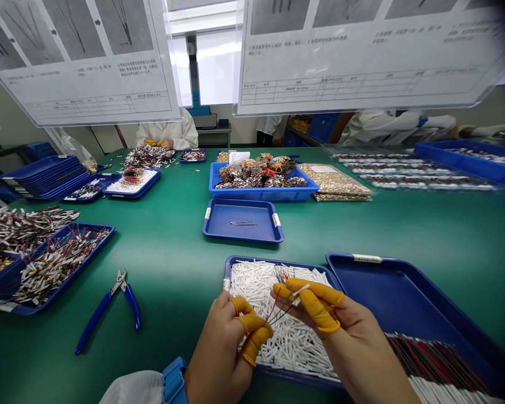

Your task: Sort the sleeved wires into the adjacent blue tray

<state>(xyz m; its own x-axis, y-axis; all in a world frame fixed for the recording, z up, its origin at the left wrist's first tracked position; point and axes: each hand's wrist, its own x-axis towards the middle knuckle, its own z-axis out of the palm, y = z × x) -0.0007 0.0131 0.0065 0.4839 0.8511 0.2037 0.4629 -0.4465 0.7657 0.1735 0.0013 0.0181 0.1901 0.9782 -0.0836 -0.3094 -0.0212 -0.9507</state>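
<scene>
Your right hand (340,331) is raised above the tray, with its thumb and forefinger, capped in yellow finger cots (313,292), pressed together and pinching a white-sleeved wire (301,293). Thin red, green and dark leads (278,314) run from it toward your left hand (219,348), which is curled close beside them; whether it grips them is hard to tell. A blue wristband (174,381) circles your left wrist. Beneath both hands, a blue tray (252,264) is heaped with white-sleeved wires. Just right, another blue tray (404,292) holds red-and-green wire bundles (437,362). Left, blue-handled pliers (113,311) lie on the green worktop (172,247). Farther off, a person in white (168,134) sits at the worktop's far side.
</scene>
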